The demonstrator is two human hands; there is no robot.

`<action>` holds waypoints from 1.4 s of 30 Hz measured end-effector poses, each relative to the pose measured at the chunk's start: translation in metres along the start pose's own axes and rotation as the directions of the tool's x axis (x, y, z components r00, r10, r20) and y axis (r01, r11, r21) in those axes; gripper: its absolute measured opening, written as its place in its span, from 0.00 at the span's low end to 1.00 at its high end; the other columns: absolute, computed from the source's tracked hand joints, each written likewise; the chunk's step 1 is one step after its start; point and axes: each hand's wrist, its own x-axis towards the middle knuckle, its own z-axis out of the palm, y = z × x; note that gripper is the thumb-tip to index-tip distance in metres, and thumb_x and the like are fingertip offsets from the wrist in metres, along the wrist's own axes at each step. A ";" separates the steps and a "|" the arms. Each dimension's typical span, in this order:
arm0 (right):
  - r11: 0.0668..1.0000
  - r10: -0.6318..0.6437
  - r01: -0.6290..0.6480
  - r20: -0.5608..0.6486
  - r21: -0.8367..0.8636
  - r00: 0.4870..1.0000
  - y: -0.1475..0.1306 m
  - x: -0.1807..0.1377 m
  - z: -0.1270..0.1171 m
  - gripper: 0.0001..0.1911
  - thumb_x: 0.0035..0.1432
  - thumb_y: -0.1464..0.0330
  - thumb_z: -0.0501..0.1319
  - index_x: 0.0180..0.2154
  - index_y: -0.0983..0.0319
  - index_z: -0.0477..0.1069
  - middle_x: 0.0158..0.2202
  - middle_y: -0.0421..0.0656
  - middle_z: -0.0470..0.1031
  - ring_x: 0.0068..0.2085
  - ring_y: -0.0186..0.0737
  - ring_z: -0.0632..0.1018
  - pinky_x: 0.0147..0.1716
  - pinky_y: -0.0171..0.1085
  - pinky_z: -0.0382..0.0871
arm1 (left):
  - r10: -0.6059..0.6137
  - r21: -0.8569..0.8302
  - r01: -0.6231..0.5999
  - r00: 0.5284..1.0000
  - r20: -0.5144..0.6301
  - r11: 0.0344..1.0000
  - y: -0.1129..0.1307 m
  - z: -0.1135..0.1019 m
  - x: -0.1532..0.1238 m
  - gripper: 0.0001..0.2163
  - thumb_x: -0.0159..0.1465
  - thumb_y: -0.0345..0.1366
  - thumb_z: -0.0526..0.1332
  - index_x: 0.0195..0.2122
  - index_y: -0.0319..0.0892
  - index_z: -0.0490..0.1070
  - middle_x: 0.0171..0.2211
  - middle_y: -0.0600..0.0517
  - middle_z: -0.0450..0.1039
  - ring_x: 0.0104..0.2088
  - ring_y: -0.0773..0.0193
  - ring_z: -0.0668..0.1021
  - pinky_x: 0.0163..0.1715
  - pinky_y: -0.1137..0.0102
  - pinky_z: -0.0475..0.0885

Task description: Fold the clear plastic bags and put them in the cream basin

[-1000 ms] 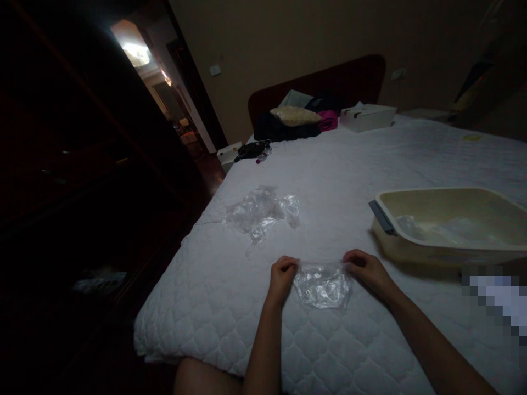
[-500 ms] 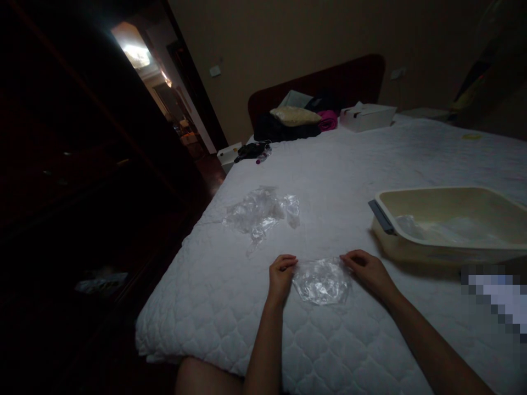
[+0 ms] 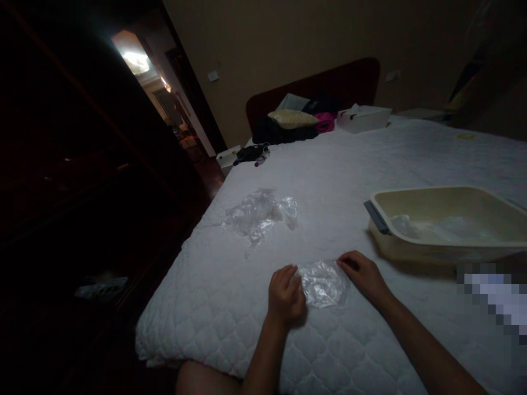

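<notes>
V. dim overall; brightest spot by far is the ceiling light [image 3: 135, 61] seen thru the doorway [image 3: 164, 99] — blown out, w/ hazy glow. L side sinks to near-black, detail mostly lost. Bedspread [image 3: 230, 291] reads dull grey-blue; plastic bag [image 3: 323, 285] and plastic heap [image 3: 255, 211] give small glints. Soft shadow under the tub [image 3: 436, 253]. Bkgd a bit soft, verticals lean, wide-angle stretch twd edges (pixelated patch [image 3: 494, 293] lower R).
</notes>
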 end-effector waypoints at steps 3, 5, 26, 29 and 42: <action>1.000 -0.007 0.007 0.002 -0.003 1.000 -0.001 -0.001 -0.001 0.09 0.52 0.62 0.57 0.30 0.60 0.70 0.31 0.43 0.73 0.33 0.41 0.74 0.34 0.39 0.69 | -0.040 0.052 0.036 0.996 0.075 0.998 0.005 -0.003 -0.003 0.08 0.55 0.26 0.56 0.34 0.41 0.72 0.37 0.45 0.74 0.40 0.57 0.74 0.40 0.60 0.69; 1.000 -0.006 0.006 0.005 0.007 1.000 -0.001 -0.001 -0.001 0.09 0.53 0.61 0.57 0.30 0.60 0.71 0.31 0.43 0.73 0.33 0.41 0.74 0.34 0.40 0.69 | -0.083 0.065 0.078 0.993 0.087 0.995 0.006 -0.003 -0.004 0.07 0.56 0.27 0.56 0.33 0.41 0.72 0.36 0.46 0.74 0.38 0.58 0.74 0.39 0.61 0.69; 0.859 0.471 -0.506 0.274 0.073 0.839 -0.020 -0.015 -0.011 0.23 0.46 0.47 0.57 0.25 0.62 0.68 0.15 0.38 0.67 0.16 0.31 0.66 0.16 0.32 0.56 | -0.828 0.043 0.842 0.516 0.219 0.537 0.006 -0.010 0.012 0.17 0.58 0.48 0.55 0.21 0.40 0.69 0.20 0.52 0.66 0.24 0.65 0.69 0.25 0.71 0.60; 0.837 0.481 -0.542 0.375 0.072 0.792 -0.021 -0.015 -0.011 0.24 0.47 0.47 0.55 0.24 0.62 0.66 0.12 0.36 0.63 0.12 0.28 0.60 0.12 0.30 0.49 | -0.823 -0.060 0.917 0.382 0.420 0.394 -0.002 -0.012 0.022 0.17 0.54 0.48 0.59 0.19 0.38 0.69 0.18 0.52 0.66 0.22 0.66 0.69 0.24 0.73 0.59; 0.790 0.339 -0.526 0.492 0.314 0.802 -0.018 -0.023 -0.017 0.21 0.48 0.52 0.59 0.35 0.63 0.65 0.14 0.32 0.64 0.13 0.25 0.57 0.13 0.28 0.43 | -0.680 -0.318 0.940 0.315 0.663 0.125 -0.012 -0.005 0.015 0.14 0.48 0.44 0.64 0.27 0.38 0.67 0.11 0.61 0.59 0.08 0.76 0.59 0.08 0.79 0.48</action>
